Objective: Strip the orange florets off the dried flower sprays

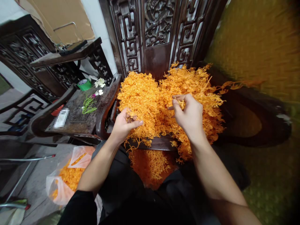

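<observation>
Two heaps of orange frilly pieces, like artificial flower strands, lie on a dark wooden seat: a left heap (140, 90) and a right heap (194, 82). At the front edge of the left heap is my left hand (123, 126), its fingers curled round a bit of orange strand and its thumb stretched out to the right. My right hand (188, 115) hovers over the right heap, thumb and forefinger pinching a small orange piece (180, 102). Both heaps spill over the seat's front edge (161, 143), with more orange strands (156, 164) hanging lower down.
A carved wooden chair back (157, 59) rises behind the heaps. On the side table (76, 109) at left lie a green tape roll (84, 84), white flowers (100, 82) and green stems (88, 104). A plastic bag (52, 187) of orange pieces stands on the floor. Woven matting (264, 59) hangs at right.
</observation>
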The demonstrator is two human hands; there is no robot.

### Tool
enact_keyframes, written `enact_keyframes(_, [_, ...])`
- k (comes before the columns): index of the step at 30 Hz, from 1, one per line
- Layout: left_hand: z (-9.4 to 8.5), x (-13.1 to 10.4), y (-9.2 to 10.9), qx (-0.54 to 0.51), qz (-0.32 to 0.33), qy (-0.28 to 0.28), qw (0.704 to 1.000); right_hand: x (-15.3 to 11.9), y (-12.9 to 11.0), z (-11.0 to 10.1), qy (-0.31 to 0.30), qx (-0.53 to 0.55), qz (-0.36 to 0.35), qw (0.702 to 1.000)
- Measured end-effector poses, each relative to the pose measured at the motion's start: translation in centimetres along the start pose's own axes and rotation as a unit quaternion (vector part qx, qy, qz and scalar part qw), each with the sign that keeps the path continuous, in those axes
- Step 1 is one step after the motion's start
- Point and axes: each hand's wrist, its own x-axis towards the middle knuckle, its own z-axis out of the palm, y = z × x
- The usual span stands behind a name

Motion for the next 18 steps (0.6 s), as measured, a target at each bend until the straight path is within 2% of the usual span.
enact_keyframes(2, [0.1, 0.3, -0.1, 0.025, 0.018, 0.035, 0.999, -0.6, -1.1, -0.6, -0.080, 0.096, 0.058, 0.990])
enact_keyframes(5, [0.6, 0.3, -0.3, 0.085, 0.044, 0.069, 0.993, -2.4, -3.8, -0.6, -0.242, 0.180, 0.102, 0.948])
enact_keyframes(7, [1.1, 0.0, -0.5, 0.143, 0.074, 0.100, 0.982, -3.4, -5.2, 0.1, -0.278, 0.167, 0.089, 0.942])
enact_keyframes(9, [1.5, -0.4, -0.7, 0.209, 0.098, 0.122, 0.965, -3.9, -5.5, 0.9, -0.245, 0.128, 0.048, 0.960])
enact_keyframes(11, [1.4, -0.6, -0.8, 0.248, 0.115, 0.128, 0.953, -3.6, -4.6, 1.5, -0.185, 0.086, -0.033, 0.978])
enact_keyframes(14, [0.5, -0.4, -0.6, 0.228, 0.127, 0.149, 0.954, -2.0, -1.8, 1.4, -0.039, -0.014, -0.140, 0.989])
enact_keyframes(15, [0.1, -0.2, -0.4, 0.201, 0.126, 0.158, 0.958, -1.4, -0.9, 1.2, 0.020, -0.050, -0.134, 0.989])
enact_keyframes(16, [-0.3, 0.1, -0.2, 0.170, 0.122, 0.160, 0.965, -1.0, -0.2, 0.9, 0.045, -0.068, -0.106, 0.991])
enact_keyframes(18, [-0.8, 0.5, 0.0, 0.106, 0.099, 0.134, 0.980, -0.5, 0.3, 0.4, 0.031, -0.033, -0.034, 0.998])
